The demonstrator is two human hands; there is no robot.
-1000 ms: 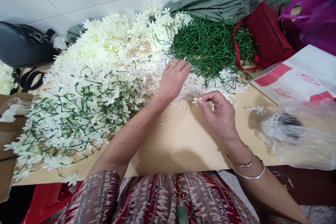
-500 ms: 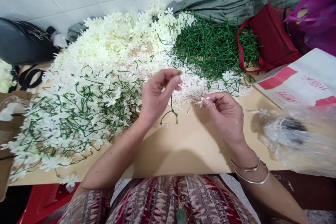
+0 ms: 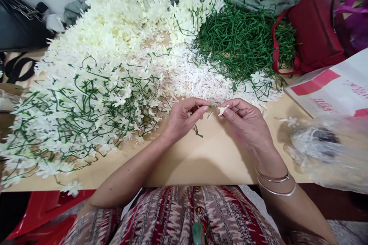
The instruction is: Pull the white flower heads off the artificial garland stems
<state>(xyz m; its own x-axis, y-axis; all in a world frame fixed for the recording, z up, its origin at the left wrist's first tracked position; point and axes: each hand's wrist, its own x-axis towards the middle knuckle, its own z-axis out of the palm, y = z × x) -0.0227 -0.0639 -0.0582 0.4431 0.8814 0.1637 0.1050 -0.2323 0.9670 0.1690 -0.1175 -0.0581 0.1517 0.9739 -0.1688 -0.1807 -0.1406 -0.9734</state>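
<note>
- Now the left hand (image 3: 186, 118) pinches a green stem (image 3: 198, 132) between thumb and forefinger, one tip poking out toward the right, a branch dangling below the palm.
- Across from it, the right hand (image 3: 245, 124) has a narrow grip too, thumb and forefinger closed on a white flower (image 3: 223, 110).
- Stem tip and flower sit just beside each other, over the table's (image 3: 198, 160) near part; contact is too small to tell.
- Right behind the hands, it's a spread of thin white sticks (image 3: 198, 78).
- Beyond that, a green pile of stems (image 3: 244, 42), red bag (image 3: 314, 30) at its right.
- Over on the left, loose blooms (image 3: 115, 26) at the back, stemmed blooms (image 3: 83, 118) nearer.
- And two bangles (image 3: 277, 193) circle the right wrist.
</note>
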